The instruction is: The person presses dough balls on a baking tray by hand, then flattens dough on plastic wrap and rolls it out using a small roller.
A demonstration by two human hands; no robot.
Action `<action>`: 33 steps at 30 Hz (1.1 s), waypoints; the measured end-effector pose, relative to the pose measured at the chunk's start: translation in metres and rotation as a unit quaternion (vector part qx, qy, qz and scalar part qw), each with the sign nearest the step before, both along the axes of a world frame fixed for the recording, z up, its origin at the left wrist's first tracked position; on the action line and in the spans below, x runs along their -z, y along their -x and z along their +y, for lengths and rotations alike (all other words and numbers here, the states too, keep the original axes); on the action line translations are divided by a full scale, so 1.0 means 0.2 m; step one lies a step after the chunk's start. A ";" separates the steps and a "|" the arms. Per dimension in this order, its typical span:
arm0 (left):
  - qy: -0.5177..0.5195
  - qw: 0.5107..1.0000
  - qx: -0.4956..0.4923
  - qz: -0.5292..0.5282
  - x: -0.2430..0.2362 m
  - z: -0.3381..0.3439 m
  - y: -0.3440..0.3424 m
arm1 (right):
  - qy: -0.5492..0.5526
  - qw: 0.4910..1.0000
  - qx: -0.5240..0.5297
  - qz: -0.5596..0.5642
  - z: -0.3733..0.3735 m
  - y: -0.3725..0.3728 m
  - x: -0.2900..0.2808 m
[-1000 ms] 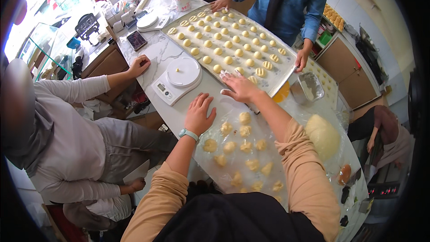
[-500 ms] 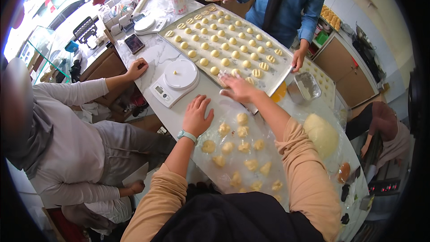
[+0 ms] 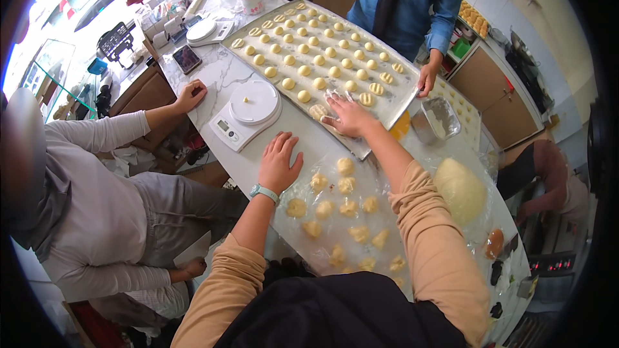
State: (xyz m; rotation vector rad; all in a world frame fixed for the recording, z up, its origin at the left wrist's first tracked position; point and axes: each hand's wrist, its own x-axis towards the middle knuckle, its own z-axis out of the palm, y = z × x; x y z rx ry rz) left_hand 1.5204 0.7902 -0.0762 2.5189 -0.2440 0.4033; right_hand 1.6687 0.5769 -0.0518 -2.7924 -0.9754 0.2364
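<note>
I've got my right hand [image 3: 348,118] over the near edge of the tray [image 3: 396,100], fingers spread and floury, not gripping anything I can see; can't tell what's under the palm. Left hand [image 3: 278,161] lies loose on the desk [image 3: 222,84], holding nothing. The dough balls [image 3: 304,96] sit in rows beyond the right fingers, with a ridged piece [image 3: 318,112] right beside the thumb. My take: floury tips, light even pressure, lift straight up so nothing sticks. Watch the rim below the wrist, plus the coworker's hand [image 3: 427,78] at the corner off to the right. Scale's [image 3: 255,102] ahead-left of the left fingers, leaving just a strip of desk toward the tray.
</note>
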 end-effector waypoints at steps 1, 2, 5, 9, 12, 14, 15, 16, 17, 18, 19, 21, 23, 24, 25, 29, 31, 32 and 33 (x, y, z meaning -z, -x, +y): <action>0.001 1.000 0.000 -0.002 -0.01 -0.01 0.00 | 0.008 1.000 -0.003 -0.029 -0.01 0.00 0.02; 0.002 1.000 0.001 -0.002 -0.01 -0.01 0.00 | 0.009 1.000 -0.002 -0.029 -0.02 -0.01 0.04; 0.001 1.000 -0.003 -0.004 0.00 0.00 0.00 | -0.010 1.000 0.003 -0.003 0.00 -0.04 0.01; -0.001 1.000 0.000 -0.008 -0.01 0.00 0.00 | -0.090 0.995 0.042 0.002 -0.09 -0.14 -0.04; 0.001 1.000 -0.002 -0.013 -0.01 0.00 0.01 | -0.031 0.994 0.087 -0.051 -0.15 -0.18 -0.05; -0.002 1.000 -0.003 -0.015 0.00 0.01 0.00 | 0.005 0.993 0.112 -0.041 -0.14 -0.22 -0.05; -0.001 1.000 0.000 -0.009 0.00 0.01 0.00 | 0.017 0.995 0.092 -0.025 -0.14 -0.24 -0.04; 0.000 1.000 0.003 -0.003 0.00 0.00 0.00 | 0.029 0.997 0.072 -0.009 -0.15 -0.25 -0.02; 0.000 1.000 0.005 -0.001 0.00 0.00 0.00 | 0.029 0.997 0.074 -0.007 -0.15 -0.24 0.01; 0.001 1.000 0.004 -0.001 -0.01 -0.01 -0.01 | 0.022 0.996 0.073 -0.034 -0.15 -0.23 0.05; 0.002 1.000 0.004 -0.001 -0.02 -0.02 -0.01 | 0.016 0.995 0.073 -0.061 -0.16 -0.23 0.08; 0.001 1.000 0.002 -0.001 -0.02 -0.02 -0.02 | 0.017 0.996 0.068 -0.059 -0.16 -0.24 0.10; -0.002 1.000 -0.003 -0.001 -0.03 -0.01 -0.01 | 0.017 0.996 0.062 -0.058 -0.15 -0.24 0.08; -0.005 1.000 -0.004 -0.001 -0.03 -0.01 0.00 | -0.004 0.997 0.069 -0.016 -0.14 -0.25 0.05; -0.008 1.000 -0.006 -0.001 -0.03 0.00 0.00 | -0.026 0.996 0.076 0.026 -0.14 -0.26 0.02; -0.007 1.000 -0.010 -0.002 -0.02 -0.01 0.00 | -0.066 0.989 0.124 -0.048 -0.21 -0.35 -0.06; -0.006 1.000 -0.006 0.001 -0.03 -0.02 0.00 | -0.025 0.984 0.153 -0.084 -0.26 -0.41 -0.05; -0.007 1.000 -0.004 0.001 -0.03 -0.03 -0.01 | -0.027 0.985 0.158 -0.063 -0.27 -0.42 -0.04; -0.007 1.000 -0.006 0.001 -0.03 -0.02 0.00 | -0.028 0.985 0.158 -0.062 -0.27 -0.42 0.00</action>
